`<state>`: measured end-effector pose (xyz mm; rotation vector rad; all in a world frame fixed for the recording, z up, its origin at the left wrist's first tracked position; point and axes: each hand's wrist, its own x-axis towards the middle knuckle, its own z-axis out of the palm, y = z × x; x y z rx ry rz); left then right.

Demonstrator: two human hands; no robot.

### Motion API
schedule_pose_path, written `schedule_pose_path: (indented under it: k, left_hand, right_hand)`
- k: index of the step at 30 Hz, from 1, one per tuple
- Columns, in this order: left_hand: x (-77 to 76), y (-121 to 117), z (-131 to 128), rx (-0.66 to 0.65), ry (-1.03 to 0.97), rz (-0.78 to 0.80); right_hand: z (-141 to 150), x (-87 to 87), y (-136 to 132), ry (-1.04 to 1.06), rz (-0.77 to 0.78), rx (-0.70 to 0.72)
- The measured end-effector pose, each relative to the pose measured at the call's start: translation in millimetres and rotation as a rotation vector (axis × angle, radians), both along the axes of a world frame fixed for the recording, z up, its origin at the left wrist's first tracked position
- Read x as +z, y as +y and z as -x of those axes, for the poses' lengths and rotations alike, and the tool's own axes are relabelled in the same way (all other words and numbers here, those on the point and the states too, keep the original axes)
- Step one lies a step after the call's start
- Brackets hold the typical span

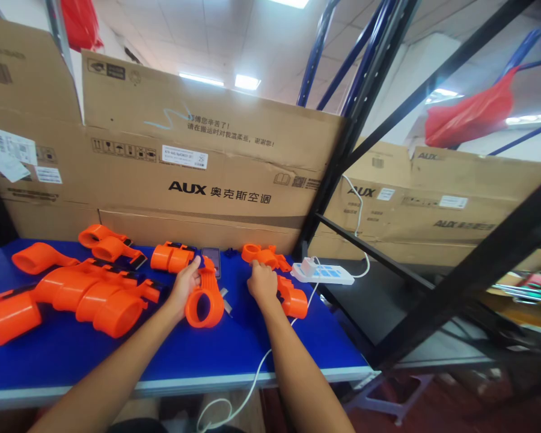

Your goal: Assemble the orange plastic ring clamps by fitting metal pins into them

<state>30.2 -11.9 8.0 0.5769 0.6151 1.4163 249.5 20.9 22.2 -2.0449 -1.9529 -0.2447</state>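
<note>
My left hand [187,286] grips an orange plastic part with a round ring [219,305] at its lower end, held tilted above the blue table [234,352]. The thumb and fingers close on the part's upper arm. Further right, my right hand [262,281] is closed, knuckles up, just in front of a similar orange piece [267,257]. Its fingertips are hidden, so what they hold does not show. Close beside that wrist lies another orange ring part [294,302]. A thin grey strip [226,300] lies between my hands.
Several orange ring parts [110,307] with black pieces cluster on the left. A phone [211,260] lies at the back. A white power strip [329,272] sits at the right, its cable [258,373] crossing the front edge. Cardboard [234,162] and a black post [342,168] bound the table.
</note>
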Motion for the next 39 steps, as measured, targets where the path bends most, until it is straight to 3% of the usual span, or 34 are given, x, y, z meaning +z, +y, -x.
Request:
schedule_pose_path:
  k: [6,11,14,17,22,26,31,35,39]
  left_hand:
    - [1.2,-1.4,-0.4,-0.07,0.001,0.025]
    - [-1.9,-2.5,-2.5,-0.157,0.041,0.026]
    - [-2.9,-4.4,-5.1,-0.148,0.033,-0.006]
    - [-3.3,-5.9,-7.5,-0.165,0.021,-0.047]
    - [-4.7,-2.6,-8.2,-0.156,-0.012,-0.055]
    - [-2.7,-0.5,-6.2,-0.133,-0.05,-0.042]
    - [1.5,-2.1,-5.1,-0.109,-0.071,-0.035]
    - [1.0,-0.2,-1.6,-0.084,-0.085,-0.042]
    - [-1.7,3.9,2.5,0.041,-0.093,-0.081]
  right_hand:
    - [-0.9,8.5,-1.8,0.156,-0.15,0.033]
    - [2.2,17.2,-7.1,0.498,-0.509,0.446]
    - [15.8,17.3,-15.1,0.657,-0.598,0.661]
    - [34.8,12.3,-22.8,0.803,-0.57,0.721]
    - [54.2,7.5,-29.9,0.939,-0.377,0.809]
    - [53.6,12.1,-32.8,0.907,-0.247,0.91]
    - [50.6,12.4,-29.4,0.928,-0.135,0.927]
    - [47.9,9.0,-22.6,1.011,-0.141,0.897]
    - [39.0,10.6,-18.5,1.142,-0.153,0.895]
